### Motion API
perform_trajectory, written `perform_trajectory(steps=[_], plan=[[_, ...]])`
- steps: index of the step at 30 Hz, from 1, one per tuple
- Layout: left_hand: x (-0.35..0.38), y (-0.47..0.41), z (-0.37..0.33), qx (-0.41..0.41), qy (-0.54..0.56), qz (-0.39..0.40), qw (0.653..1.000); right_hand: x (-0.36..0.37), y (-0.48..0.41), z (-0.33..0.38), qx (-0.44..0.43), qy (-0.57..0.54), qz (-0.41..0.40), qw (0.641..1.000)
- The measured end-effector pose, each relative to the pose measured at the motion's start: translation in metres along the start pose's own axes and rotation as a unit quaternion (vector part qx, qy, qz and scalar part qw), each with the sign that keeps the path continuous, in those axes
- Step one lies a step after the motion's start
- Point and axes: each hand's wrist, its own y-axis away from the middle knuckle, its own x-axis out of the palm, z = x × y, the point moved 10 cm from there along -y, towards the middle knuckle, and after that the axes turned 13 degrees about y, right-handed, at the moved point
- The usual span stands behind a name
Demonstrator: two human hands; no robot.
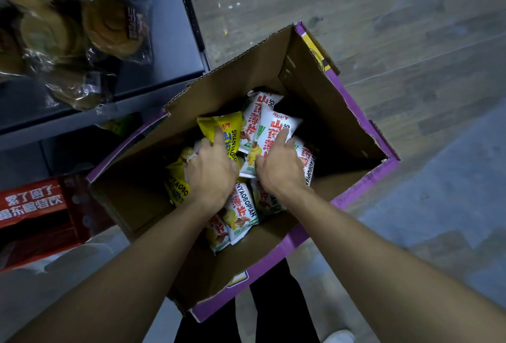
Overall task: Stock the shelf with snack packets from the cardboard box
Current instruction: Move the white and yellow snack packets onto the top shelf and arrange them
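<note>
An open cardboard box (336,112) with purple outer sides stands on the floor below me, holding several snack packets. Both my hands are down inside it. My left hand (212,170) is closed around a yellow packet (221,125), with more yellow packets (176,181) under it. My right hand (279,167) grips a white packet with red lettering (269,130). More white packets (242,212) lie beneath my wrists. The grey shelf (164,41) is at the upper left.
Clear bags of round pastries (82,30) lie on the grey shelf. A red carton with white lettering (35,214) sits on the lower shelf level at left. Wood-pattern floor (397,14) spreads to the right. My dark trouser legs (282,312) show below the box.
</note>
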Motion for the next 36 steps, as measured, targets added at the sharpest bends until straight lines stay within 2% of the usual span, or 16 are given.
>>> perform_trajectory(steps=[2, 5, 11, 15, 21, 25, 32, 36], plan=[[0.011, -0.004, 0.001, -0.022, -0.005, 0.023, 0.999, 0.01, -0.008, -0.001, 0.047, -0.053, 0.052, 0.996], [0.017, -0.016, 0.008, -0.061, 0.023, 0.032, 0.997, 0.017, -0.022, -0.003, 0.097, -0.105, 0.087, 0.986], [0.027, -0.03, 0.013, -0.099, -0.034, 0.048, 0.993, 0.035, -0.039, -0.004, 0.149, -0.093, 0.144, 0.974], [0.028, -0.038, 0.01, -0.082, -0.086, 0.042, 0.992, 0.022, -0.044, -0.004, 0.106, -0.053, 0.067, 0.991], [0.005, -0.036, -0.001, -0.084, -0.027, 0.019, 0.996, -0.005, -0.029, 0.0, 0.003, -0.044, -0.009, 0.999], [-0.032, -0.004, -0.014, -0.066, -0.007, 0.012, 0.998, -0.038, 0.0, 0.01, -0.041, -0.029, -0.043, 0.998], [-0.117, 0.077, -0.033, -0.052, 0.07, -0.03, 0.996, -0.102, 0.084, 0.021, -0.068, 0.003, -0.111, 0.992], [-0.168, 0.123, -0.038, -0.05, 0.096, -0.079, 0.991, -0.141, 0.138, 0.03, -0.095, -0.01, -0.146, 0.985]])
